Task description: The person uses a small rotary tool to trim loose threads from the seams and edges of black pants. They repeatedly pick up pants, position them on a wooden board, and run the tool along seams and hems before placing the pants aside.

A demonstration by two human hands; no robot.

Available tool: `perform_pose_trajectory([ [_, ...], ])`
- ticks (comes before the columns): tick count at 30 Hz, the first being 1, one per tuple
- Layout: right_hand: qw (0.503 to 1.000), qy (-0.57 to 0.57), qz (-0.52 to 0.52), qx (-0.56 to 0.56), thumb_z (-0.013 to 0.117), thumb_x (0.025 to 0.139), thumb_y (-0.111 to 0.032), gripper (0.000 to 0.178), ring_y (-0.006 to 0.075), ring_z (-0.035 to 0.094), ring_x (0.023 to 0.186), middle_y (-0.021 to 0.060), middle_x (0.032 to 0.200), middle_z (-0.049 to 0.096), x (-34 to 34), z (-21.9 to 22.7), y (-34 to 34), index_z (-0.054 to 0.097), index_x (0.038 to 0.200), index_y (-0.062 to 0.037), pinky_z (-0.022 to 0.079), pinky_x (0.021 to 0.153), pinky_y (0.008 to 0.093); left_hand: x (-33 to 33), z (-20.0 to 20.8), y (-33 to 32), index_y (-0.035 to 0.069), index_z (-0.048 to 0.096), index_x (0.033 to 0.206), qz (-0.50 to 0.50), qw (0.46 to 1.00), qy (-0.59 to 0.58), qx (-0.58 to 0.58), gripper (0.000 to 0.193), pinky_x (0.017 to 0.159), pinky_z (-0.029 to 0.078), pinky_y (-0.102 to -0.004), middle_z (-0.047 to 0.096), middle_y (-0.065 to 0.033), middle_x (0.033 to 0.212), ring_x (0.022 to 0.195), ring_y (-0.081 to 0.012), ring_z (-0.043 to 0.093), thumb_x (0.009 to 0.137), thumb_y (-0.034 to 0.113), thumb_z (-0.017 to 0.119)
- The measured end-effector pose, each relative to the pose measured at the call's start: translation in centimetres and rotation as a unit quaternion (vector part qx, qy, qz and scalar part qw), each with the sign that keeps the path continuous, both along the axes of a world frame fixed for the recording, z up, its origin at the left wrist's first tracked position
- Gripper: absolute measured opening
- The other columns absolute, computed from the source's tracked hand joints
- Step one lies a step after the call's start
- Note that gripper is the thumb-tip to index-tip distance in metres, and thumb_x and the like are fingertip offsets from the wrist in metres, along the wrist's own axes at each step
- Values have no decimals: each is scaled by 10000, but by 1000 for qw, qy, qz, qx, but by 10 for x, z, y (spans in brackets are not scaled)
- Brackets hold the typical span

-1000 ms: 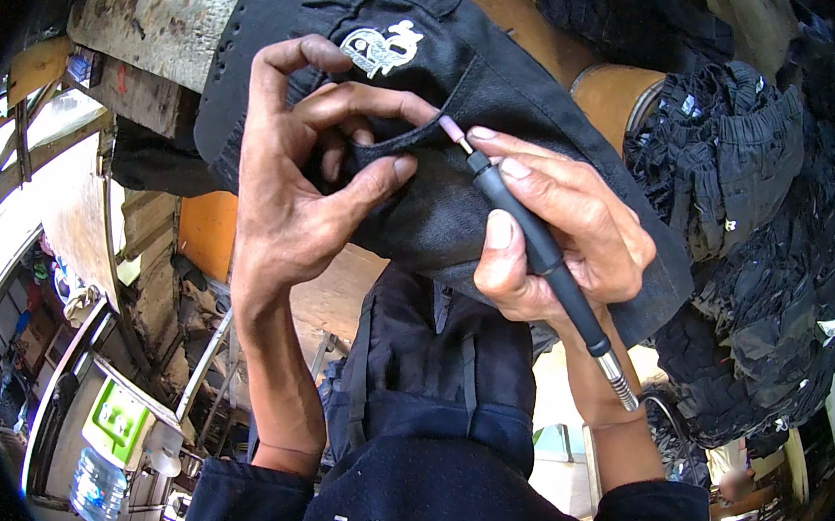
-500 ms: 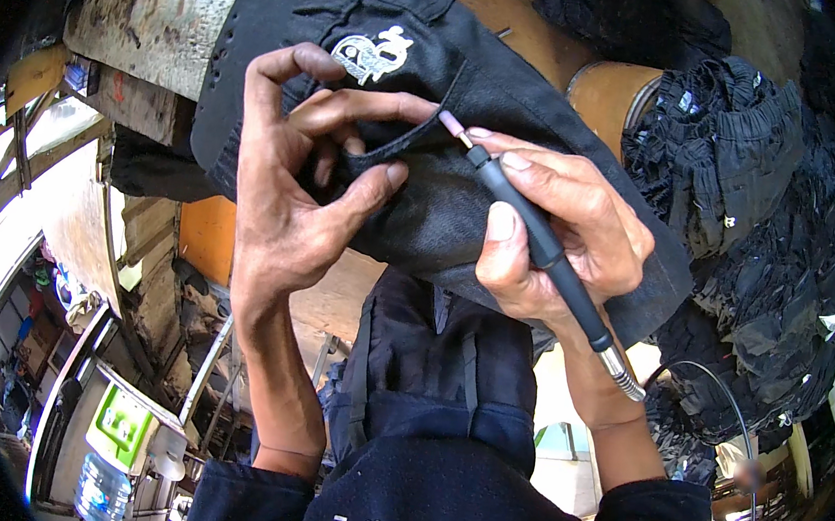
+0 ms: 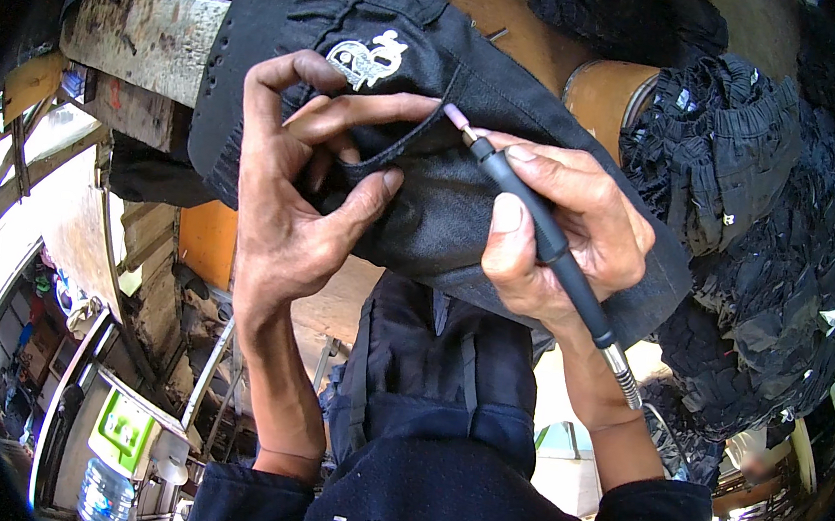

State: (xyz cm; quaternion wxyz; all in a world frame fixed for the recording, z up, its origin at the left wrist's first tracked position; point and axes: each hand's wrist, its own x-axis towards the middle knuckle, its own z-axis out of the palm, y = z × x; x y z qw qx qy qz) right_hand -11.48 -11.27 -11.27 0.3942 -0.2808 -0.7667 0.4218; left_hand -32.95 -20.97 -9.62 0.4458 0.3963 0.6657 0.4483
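Note:
Black elastic-waisted pants (image 3: 421, 221) are stretched over a dark, rounded board (image 3: 215, 90). Near the gathered waistband is a white emblem (image 3: 369, 59). My left hand (image 3: 294, 188) holds the curved pocket edge (image 3: 403, 147): the index finger pushes it outward from inside, while the thumb rests by its lower end. A pen-like rotary grinder (image 3: 542, 222) with a dark handle lies in my right hand (image 3: 593, 212), gripped between thumb and fingers. Its pinkish tip touches or nearly touches the pocket edge by my left fingertip. A metal flexible shaft trails from its rear.
A big heap of black garments (image 3: 767, 284) lies at the right. A worn wooden beam (image 3: 147, 39) runs behind the board at the left. Lower left are a green tray (image 3: 123, 430) and a clear plastic water bottle (image 3: 105, 494).
The grinder has shifted slightly, its tip staying by the pocket edge. Its trailing cable has swung down. The pants and my left hand are nearly unmoved.

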Motion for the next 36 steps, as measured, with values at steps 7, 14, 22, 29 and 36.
perform_pose_trajectory([
  [7,999,3,-8,-34,705,960,11,240,299,816,1002,300,1107,788,0,-1,-3,653,1181,90,663,880,342,0,-3,1,74,317,1423,-18,999,41,11,787,894,451,-261,777,-162,1352,961,-130,610,867,4,869],
  [14,999,-9,-14,-49,683,982,8,226,315,817,1036,281,1134,780,1,0,-3,644,1187,96,668,916,364,1,-3,0,38,598,1441,-24,999,39,12,670,853,475,-258,637,-8,1375,972,-108,571,803,-73,770],
  [22,997,-37,-25,-66,671,1019,-22,223,325,819,1059,274,1114,775,2,1,-4,629,1207,91,670,913,365,0,4,3,48,540,1439,-52,995,84,-7,674,863,457,-262,679,-27,1386,1013,-120,583,820,-31,794],
  [29,994,-26,-55,-94,693,1000,-40,213,301,814,970,232,1044,767,-3,1,-5,652,1167,86,660,849,350,-3,5,0,41,432,1504,-67,993,93,-16,774,937,423,-276,682,-36,1418,1091,-142,576,860,62,861],
  [36,985,66,-106,-121,730,946,-67,205,176,761,745,132,861,767,-7,-7,-9,722,1108,58,606,690,309,3,3,-4,49,523,1506,-4,996,86,39,724,842,505,-299,677,-56,1428,1041,-154,616,855,28,840],
])
